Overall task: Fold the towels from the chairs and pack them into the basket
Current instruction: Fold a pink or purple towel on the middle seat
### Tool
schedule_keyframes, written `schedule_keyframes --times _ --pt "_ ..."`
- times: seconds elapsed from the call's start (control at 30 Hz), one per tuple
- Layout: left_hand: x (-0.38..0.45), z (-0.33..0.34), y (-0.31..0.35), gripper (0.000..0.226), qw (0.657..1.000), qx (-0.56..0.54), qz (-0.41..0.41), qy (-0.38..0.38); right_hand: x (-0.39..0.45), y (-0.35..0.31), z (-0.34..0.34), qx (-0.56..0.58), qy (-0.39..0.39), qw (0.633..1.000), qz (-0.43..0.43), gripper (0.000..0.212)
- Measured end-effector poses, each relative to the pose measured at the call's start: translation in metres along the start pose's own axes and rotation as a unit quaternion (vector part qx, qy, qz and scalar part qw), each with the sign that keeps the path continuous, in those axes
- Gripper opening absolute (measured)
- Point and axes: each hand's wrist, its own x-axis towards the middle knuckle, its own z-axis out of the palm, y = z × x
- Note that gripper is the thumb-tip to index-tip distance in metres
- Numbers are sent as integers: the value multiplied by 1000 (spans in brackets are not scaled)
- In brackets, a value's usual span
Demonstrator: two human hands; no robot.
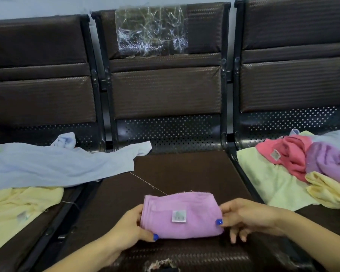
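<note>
Both hands' fingers (227, 222) pinch the folded purple towel (182, 215) at opposite ends, between them.

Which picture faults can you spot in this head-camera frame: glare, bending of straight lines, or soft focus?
Head view: glare streaks the crinkled plastic sheet on the middle chair back; wide-angle bending tilts the outer chair frames inward; lighting is dim and even, with only faint shadow under the folded purple towel; its label is too soft to read; both hands, left hand and right hand, look slightly smeared.

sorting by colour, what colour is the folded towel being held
Pink-purple folded towel, clearest in the head view.
</note>
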Motion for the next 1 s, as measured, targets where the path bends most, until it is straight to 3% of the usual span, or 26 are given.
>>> schedule_keyframes --times 0.07,0.13,0.23,0.33,0.4,0.53,0.67,0.77,0.93,1.0 --pt "-5 -2 -3 80 999 -10 16 -38 -6 4 7 -7 -15 1000 -18 43" --pt "-9 -1 -6 93 997 -43 19 -54 -7 7 21 -26 24 999 -40 46" --pt "-9 2 -6 106 997 -76 12 -21 1 8 38 -91 119 984 -96 31" --pt "-5 5 6 79 997 -74 0 -14 9 5 41 -88 169 974 -124 10" --pt "3 5 15 71 996 -81 -16 20 12 1 41 -60 192 974 -108 16" --pt "21 7 26 82 988 -123 -42 86 28 0 37 -26 238 968 -81 46" --pt "26 8 32 43 995 -69 -58 41 44 -3 30 -36 241 969 -48 35" --pt "27 6 31 25 997 -31 -45 55 54 0 26 -72 256 963 -28 38" --pt "40 3 17 27 990 17 -42 136 64 -9 30 -127 290 949 -4 35" --pt "46 4 10 28 984 64 -46 158 67 -13 29 -155 299 942 16 46"
